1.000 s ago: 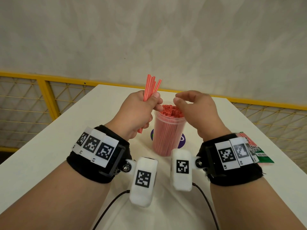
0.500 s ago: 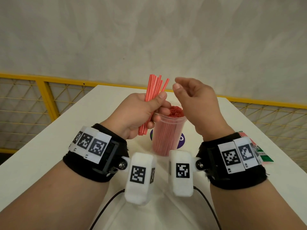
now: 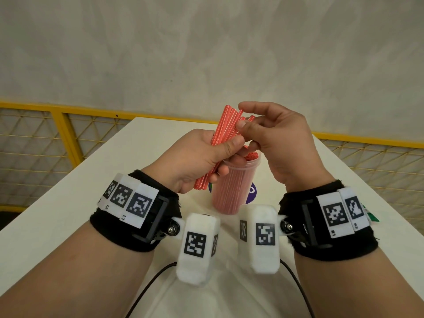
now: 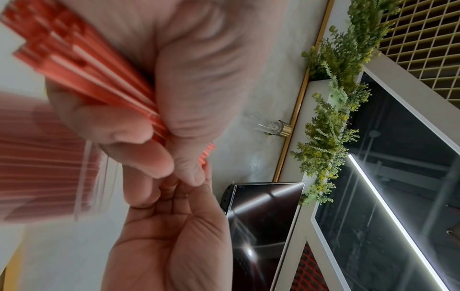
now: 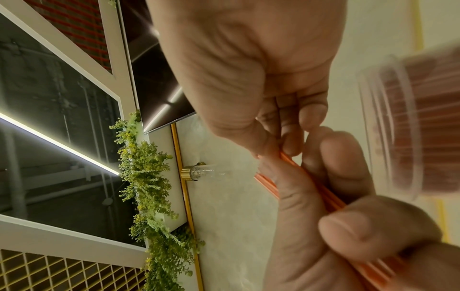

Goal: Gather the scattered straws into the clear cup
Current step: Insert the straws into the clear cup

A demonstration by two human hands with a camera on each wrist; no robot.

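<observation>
My left hand (image 3: pixel 227 154) grips a bundle of red straws (image 3: pixel 226 131) around its middle, tilted to the right above the clear cup (image 3: pixel 231 189). The cup stands upright on the white table, packed with red straws. My right hand (image 3: pixel 242 117) pinches the upper ends of the bundle between thumb and index finger. The right wrist view shows this pinch on the straws (image 5: pixel 323 193) beside the blurred cup (image 5: pixel 423 128). In the left wrist view the left fingers close round the straws (image 4: pixel 99 78), with the blurred cup (image 4: pixel 44 167) at the left.
A purple round mat (image 3: pixel 251 193) lies under the cup. A green and red packet (image 3: pixel 372 218) peeks out behind my right wrist. The white table (image 3: pixel 68 203) ends at a yellow mesh railing (image 3: pixel 62 125) on the left and far sides.
My right hand rose from the cup's mouth to the top of the bundle and took hold of it. The left hand lifted the bundle and tilted it to the right.
</observation>
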